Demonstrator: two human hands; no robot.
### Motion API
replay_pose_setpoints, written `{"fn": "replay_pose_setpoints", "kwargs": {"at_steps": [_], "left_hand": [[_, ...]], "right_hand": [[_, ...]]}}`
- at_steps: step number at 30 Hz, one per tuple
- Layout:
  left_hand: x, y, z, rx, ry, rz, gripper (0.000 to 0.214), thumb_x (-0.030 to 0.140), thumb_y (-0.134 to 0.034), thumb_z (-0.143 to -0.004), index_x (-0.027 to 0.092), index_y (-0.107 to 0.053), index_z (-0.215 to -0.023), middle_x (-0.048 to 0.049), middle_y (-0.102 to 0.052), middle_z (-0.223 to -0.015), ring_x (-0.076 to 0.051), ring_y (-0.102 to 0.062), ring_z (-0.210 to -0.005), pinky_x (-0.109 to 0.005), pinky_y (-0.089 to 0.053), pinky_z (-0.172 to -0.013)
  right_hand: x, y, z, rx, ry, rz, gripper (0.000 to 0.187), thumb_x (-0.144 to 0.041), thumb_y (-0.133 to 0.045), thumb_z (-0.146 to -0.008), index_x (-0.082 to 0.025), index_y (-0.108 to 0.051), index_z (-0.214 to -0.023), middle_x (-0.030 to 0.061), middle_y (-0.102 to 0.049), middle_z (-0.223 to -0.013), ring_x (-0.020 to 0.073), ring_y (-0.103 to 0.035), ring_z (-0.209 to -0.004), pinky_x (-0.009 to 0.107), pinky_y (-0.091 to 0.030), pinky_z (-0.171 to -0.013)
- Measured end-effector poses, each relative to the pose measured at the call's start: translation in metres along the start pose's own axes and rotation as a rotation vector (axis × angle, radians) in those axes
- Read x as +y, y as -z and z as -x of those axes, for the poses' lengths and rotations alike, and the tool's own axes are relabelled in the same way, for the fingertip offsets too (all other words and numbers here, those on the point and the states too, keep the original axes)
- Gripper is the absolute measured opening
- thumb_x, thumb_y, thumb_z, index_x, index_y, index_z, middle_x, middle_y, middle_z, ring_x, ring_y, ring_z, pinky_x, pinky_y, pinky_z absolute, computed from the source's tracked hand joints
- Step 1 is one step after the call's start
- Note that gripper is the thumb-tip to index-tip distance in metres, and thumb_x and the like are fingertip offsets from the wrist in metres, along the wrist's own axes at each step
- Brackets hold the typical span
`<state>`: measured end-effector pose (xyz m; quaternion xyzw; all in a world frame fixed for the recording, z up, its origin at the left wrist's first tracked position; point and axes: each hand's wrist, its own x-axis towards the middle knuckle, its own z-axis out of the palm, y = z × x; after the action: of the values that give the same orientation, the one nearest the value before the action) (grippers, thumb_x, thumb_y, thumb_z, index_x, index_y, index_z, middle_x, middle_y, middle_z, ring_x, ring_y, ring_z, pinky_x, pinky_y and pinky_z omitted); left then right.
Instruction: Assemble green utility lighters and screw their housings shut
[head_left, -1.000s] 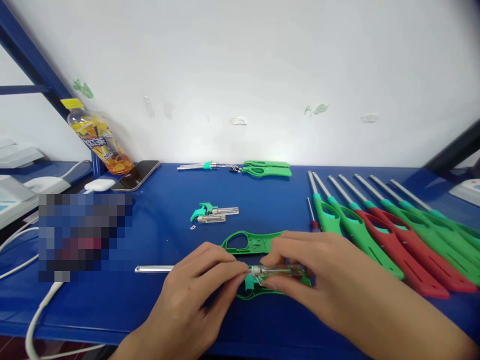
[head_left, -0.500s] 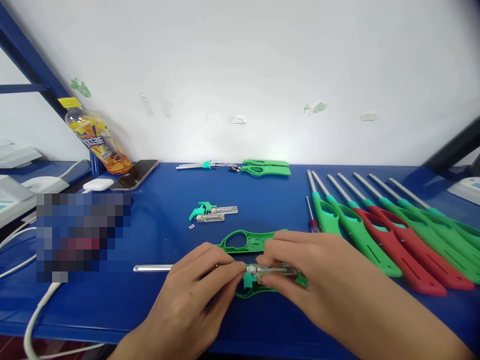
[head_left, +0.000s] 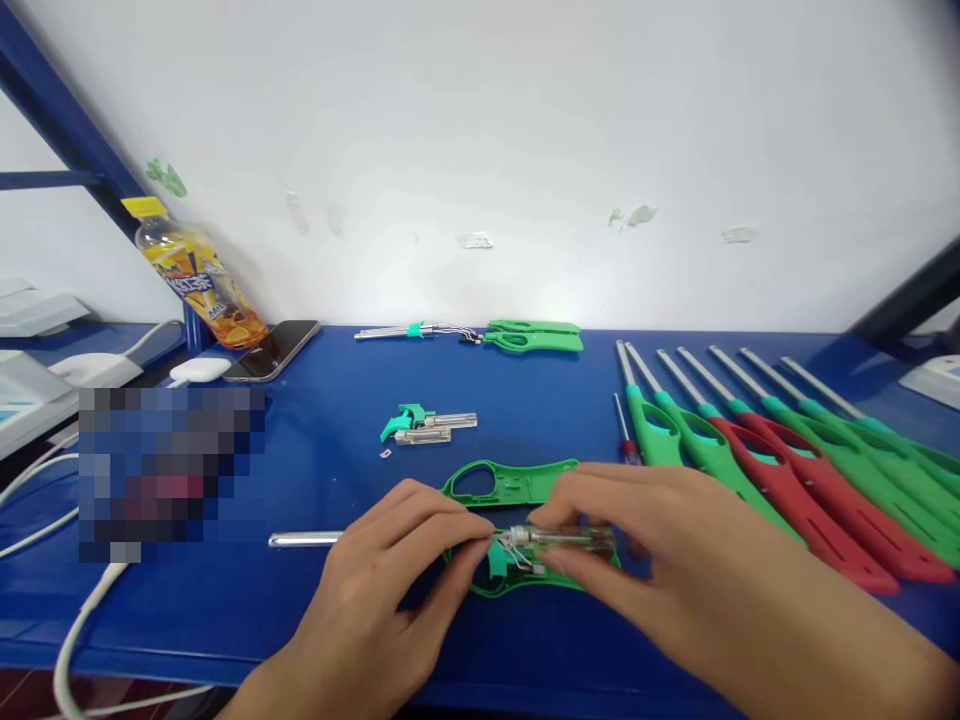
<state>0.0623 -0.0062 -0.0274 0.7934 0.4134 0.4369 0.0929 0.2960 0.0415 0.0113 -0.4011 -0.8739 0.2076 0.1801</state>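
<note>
My right hand (head_left: 637, 540) is closed on a clear lighter fuel tank (head_left: 559, 538), above an open green lighter shell half (head_left: 525, 588). The fingertips of my left hand (head_left: 405, 580) are pinched beside the tank's valve end; what they hold, if anything, is hidden. Thin wires and a small connector (head_left: 534, 568) hang below the tank, beside a teal trigger (head_left: 497, 560). A metal lighter tube (head_left: 304, 539) sticks out left from under my left hand. The matching green shell half (head_left: 536, 485) lies just behind, its inside facing up.
Two clear tanks (head_left: 424, 436) with teal triggers lie farther back. Spare tubes (head_left: 390, 332) and green shells (head_left: 534, 337) are by the wall. Several finished lighters (head_left: 765, 460) and a screwdriver (head_left: 628, 440) lie right. A bottle (head_left: 199, 275), phone (head_left: 274, 350) and cables (head_left: 67, 630) are left.
The fuel tank has shifted slightly right in my right hand, away from my left fingertips. Wires and a connector now show below it. My left hand stays nearly in place.
</note>
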Motion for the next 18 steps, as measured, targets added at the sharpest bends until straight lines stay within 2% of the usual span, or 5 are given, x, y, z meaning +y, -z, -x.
{"fn": "replay_pose_setpoints", "kwargs": {"at_steps": [8, 18], "left_hand": [[-0.0006, -0.0017, 0.0024, -0.029, -0.024, 0.012, 0.021, 0.0, -0.064, -0.097, 0.016, -0.074, -0.105, -0.001, -0.073, -0.095, -0.011, -0.066, -0.086, -0.019, -0.055, -0.083], [-0.0008, -0.0008, 0.0041, -0.022, -0.03, -0.027, 0.023, -0.001, -0.064, -0.096, 0.017, -0.075, -0.105, -0.0024, -0.073, -0.093, -0.014, -0.068, -0.081, -0.024, -0.059, -0.08]], "right_hand": [[-0.001, -0.0022, -0.0006, -0.005, 0.016, 0.014, 0.022, -0.01, -0.075, -0.09, -0.029, -0.066, -0.085, -0.0078, -0.071, -0.082, 0.0159, -0.066, -0.069, 0.029, -0.037, -0.06], [-0.0073, -0.004, -0.0047, -0.062, -0.028, -0.005, 0.021, -0.009, -0.073, -0.092, -0.026, -0.066, -0.082, -0.0053, -0.071, -0.083, 0.0157, -0.065, -0.069, 0.029, -0.04, -0.064]]}}
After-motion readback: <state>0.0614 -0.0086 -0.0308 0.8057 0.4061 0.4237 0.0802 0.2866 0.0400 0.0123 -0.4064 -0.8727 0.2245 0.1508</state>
